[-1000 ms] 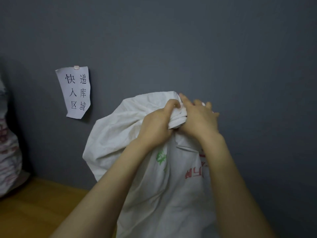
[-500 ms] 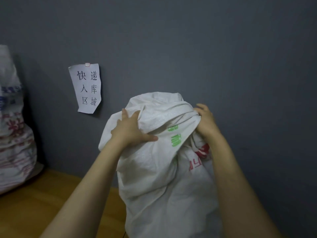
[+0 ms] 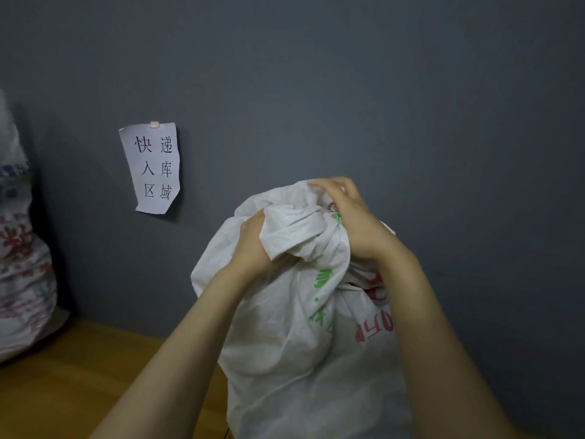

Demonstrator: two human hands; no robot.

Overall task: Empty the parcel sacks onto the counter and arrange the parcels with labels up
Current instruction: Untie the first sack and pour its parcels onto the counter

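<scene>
A white woven parcel sack [image 3: 285, 343] with green and red print stands upright on the wooden counter [image 3: 79, 375] in front of me. Its top is bunched into folds. My left hand [image 3: 253, 245] grips the bunched cloth from the left. My right hand [image 3: 348, 217] grips the same gathered top from the right, fingers curled over it. The sack bulges; its contents are hidden and no parcels show.
A second printed sack [image 3: 22, 280] stands at the far left against the grey wall [image 3: 380, 90]. A paper note with black characters [image 3: 155, 167] is pinned to the wall left of the sack I hold. Bare counter lies between the two sacks.
Half a second ago my hands were spread apart on the sack's top; both have now come together and gathered the cloth. The view has shifted slightly.
</scene>
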